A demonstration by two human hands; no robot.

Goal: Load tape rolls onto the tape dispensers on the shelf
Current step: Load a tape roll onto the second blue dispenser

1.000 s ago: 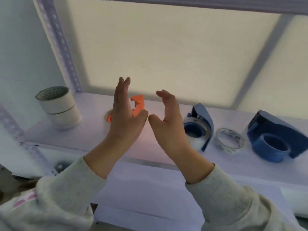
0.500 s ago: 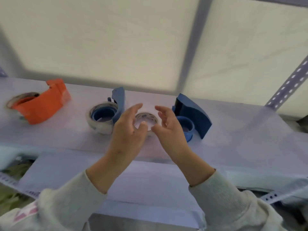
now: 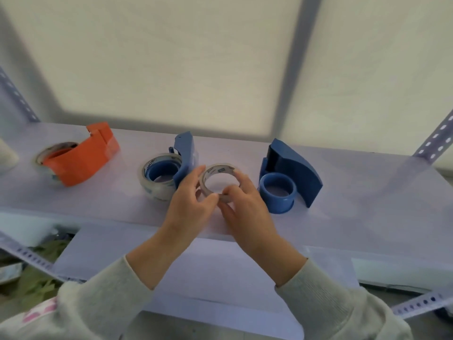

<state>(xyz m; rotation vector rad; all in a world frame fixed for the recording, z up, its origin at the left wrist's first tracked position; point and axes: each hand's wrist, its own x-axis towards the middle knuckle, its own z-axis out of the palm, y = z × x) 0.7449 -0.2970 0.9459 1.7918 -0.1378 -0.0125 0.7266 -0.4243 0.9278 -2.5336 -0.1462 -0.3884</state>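
The shelf (image 3: 355, 192) is carrying three tape dispensers in a row. The orange dispenser (image 3: 83, 158) is lying at the left with a clear roll inside it. The middle blue dispenser (image 3: 185, 158) is sitting with a clear tape roll (image 3: 153, 190) on its hub. The right blue dispenser (image 3: 291, 177) is standing with its hub bare. Between the two blue dispensers, both hands are holding a small clear tape roll (image 3: 221, 169) just above the shelf. The left hand (image 3: 190, 204) is curling its fingers around the roll's left rim, and the right hand (image 3: 245, 204) is pinching its near and right rim.
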